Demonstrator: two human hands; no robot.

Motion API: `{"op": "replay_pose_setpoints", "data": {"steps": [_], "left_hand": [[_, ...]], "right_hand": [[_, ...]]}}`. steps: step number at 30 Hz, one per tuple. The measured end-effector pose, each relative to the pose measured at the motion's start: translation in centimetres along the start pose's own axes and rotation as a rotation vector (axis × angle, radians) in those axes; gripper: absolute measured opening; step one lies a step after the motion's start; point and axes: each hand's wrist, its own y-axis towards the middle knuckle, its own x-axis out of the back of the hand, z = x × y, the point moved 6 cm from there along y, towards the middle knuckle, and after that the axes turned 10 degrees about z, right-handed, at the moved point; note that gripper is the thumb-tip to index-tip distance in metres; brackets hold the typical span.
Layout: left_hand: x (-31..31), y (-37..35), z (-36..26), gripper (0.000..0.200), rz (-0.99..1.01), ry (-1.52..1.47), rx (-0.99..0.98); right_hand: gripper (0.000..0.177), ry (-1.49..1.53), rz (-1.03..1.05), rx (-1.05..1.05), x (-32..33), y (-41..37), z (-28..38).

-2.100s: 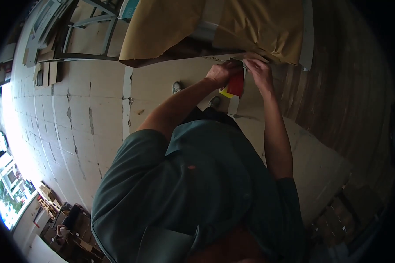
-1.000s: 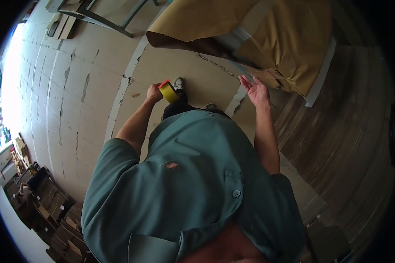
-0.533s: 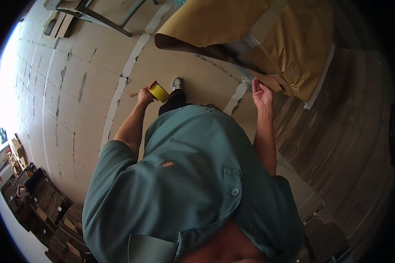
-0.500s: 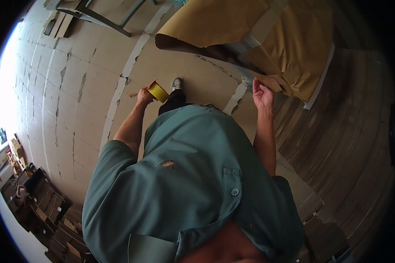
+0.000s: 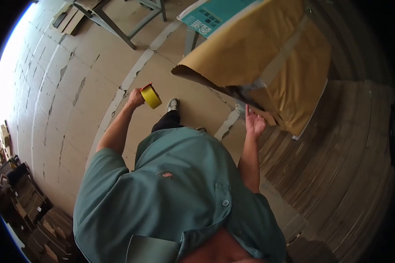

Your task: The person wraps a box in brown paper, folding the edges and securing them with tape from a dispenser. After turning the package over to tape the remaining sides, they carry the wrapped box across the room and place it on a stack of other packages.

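Observation:
My left hand (image 5: 137,97) is closed around a tape dispenser with red edges, which carries a wide roll of yellow tape (image 5: 151,97). It is held out over the floor, apart from the wrapped package. On the other side, my right hand (image 5: 255,123) is palm up with the index finger stretched and the other fingers loosely bent. Its fingertips are right at the lower folded edge of the brown wrapping paper (image 5: 250,52). A strip of clear tape (image 5: 285,55) runs across that paper. One end of the wrapping gapes, showing a dark inside.
A teal printed box (image 5: 213,17) lies behind the package. Stacked flat cardboard (image 5: 329,144) rises at the right. A grey metal frame (image 5: 118,33) stands at the upper left over a cracked tiled floor (image 5: 87,96). More cardboard (image 5: 35,210) is piled at the lower left.
The view has shifted, bringing more of the teal box into sight. My right hand's fingers have spread slightly at the paper's edge. My left hand keeps hold of the tape dispenser.

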Motion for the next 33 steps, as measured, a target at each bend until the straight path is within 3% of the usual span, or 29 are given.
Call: {"op": "replay_pose_setpoints", "data": {"steps": [2,4,6,8,10,11,13,17,18,20,22,24,26,28,30,31,33], "left_hand": [[3.5,2.1,-1.6,0.024,-0.093,-0.022,-0.146],[8.1,-1.5,-12.4,0.029,-0.174,-0.332,-0.372],[11.7,3.6,-11.6,0.023,-0.064,-0.098,-0.159],[14.7,5.8,-17.2,0.023,-0.164,-0.086,-0.457],[16.1,7.6,-23.4,0.036,0.011,0.056,-0.281],[16.8,9.9,-27.9,0.044,0.000,0.275,-0.241],[15.6,13.2,-34.6,0.056,-0.044,0.539,-0.198],[11.8,20.4,-41.2,0.052,-0.087,0.693,-0.281],[10.7,21.8,-42.5,0.048,-0.060,0.733,-0.263],[8.2,24.0,-44.2,0.042,-0.048,0.855,-0.269],[6.4,25.3,-45.4,0.040,-0.065,0.951,-0.323],[6.2,25.2,-46.2,0.038,-0.197,0.922,-0.291],[6.7,22.4,-48.1,0.047,-0.466,0.808,-0.529],[7.7,15.9,-49.6,0.042,-0.329,0.557,-0.737],[8.1,9.1,-49.4,0.035,0.158,0.103,-0.784],[7.4,5.2,-48.7,0.029,0.277,0.048,-0.915],[7.5,-2.7,-49.0,0.021,0.470,0.047,-1.143]], "right_hand": [[0.064,-0.082,-0.094,0.063,0.7,-0.2,0.8],[0.066,-0.122,-0.113,0.098,1.5,-0.5,1.3],[0.069,-0.198,-0.166,0.195,1.9,-0.9,2.3],[0.066,-0.193,-0.161,0.192,1.7,-0.8,2.5],[0.060,-0.173,-0.154,0.194,1.2,-1.0,2.3],[0.060,-0.178,-0.148,0.223,-0.6,-0.8,1.5],[0.049,-0.288,-1.019,0.264,-2.4,-4.6,1.3],[0.041,-0.703,-1.017,0.023,-10.8,-7.5,-0.9],[0.041,-0.704,-1.006,0.065,-13.1,-8.1,-1.0],[0.043,-1.006,-0.935,-0.105,-16.9,-8.4,-1.4],[0.043,-1.136,-0.861,-0.044,-19.7,-7.2,-1.2],[0.044,-1.401,-0.709,-0.022,-23.0,-5.8,-1.3],[0.039,-1.531,-0.538,-0.040,-25.6,-3.1,-2.5],[0.045,-1.839,-0.356,-0.201,-26.7,-0.5,-4.7],[0.046,-2.215,-0.115,-0.272,-28.5,2.4,-7.7],[0.046,-2.191,-0.139,-0.288,-27.6,2.4,-8.4],[0.045,-2.424,0.077,-0.232,-26.3,4.5,-10.0]]}}
